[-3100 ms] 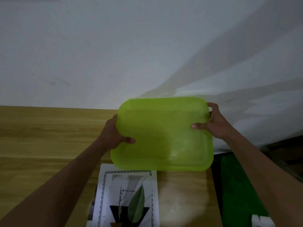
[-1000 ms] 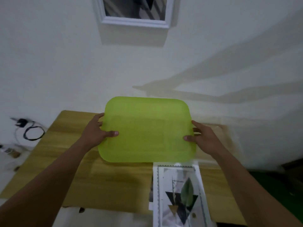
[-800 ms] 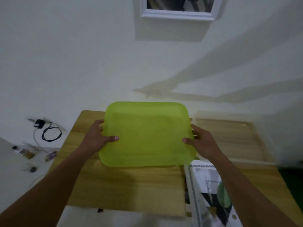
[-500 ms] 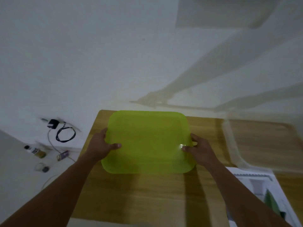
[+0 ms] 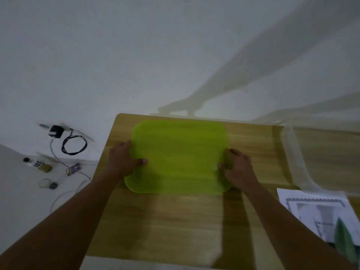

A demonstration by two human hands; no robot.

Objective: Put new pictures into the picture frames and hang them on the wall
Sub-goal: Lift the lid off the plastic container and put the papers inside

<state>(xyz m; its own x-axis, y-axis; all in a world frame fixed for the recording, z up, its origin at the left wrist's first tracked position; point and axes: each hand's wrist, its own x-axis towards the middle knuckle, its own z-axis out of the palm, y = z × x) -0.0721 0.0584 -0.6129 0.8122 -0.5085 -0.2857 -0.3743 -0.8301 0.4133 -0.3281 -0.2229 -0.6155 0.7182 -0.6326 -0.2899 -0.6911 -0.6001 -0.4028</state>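
Note:
A translucent lime-green plastic lid (image 5: pixel 180 156) lies flat at the back left of the wooden table (image 5: pixel 175 221). My left hand (image 5: pixel 121 159) grips its left edge, thumb on top. My right hand (image 5: pixel 238 169) grips its right edge in the same way. A printed picture (image 5: pixel 323 213) with a leaf design and a patterned border lies at the table's right edge, partly cut off by the frame. No picture frame is in view.
A clear plastic container (image 5: pixel 296 164) stands on the table at the back right. On the white floor to the left lie a black charger with a coiled cable (image 5: pixel 72 143), a small bottle (image 5: pixel 39 164) and other small items. A white wall rises behind the table.
My hands have lowered the green lid from in front of the wall down onto the table's left part. My view has swung left and down, and the hung frame has left it.

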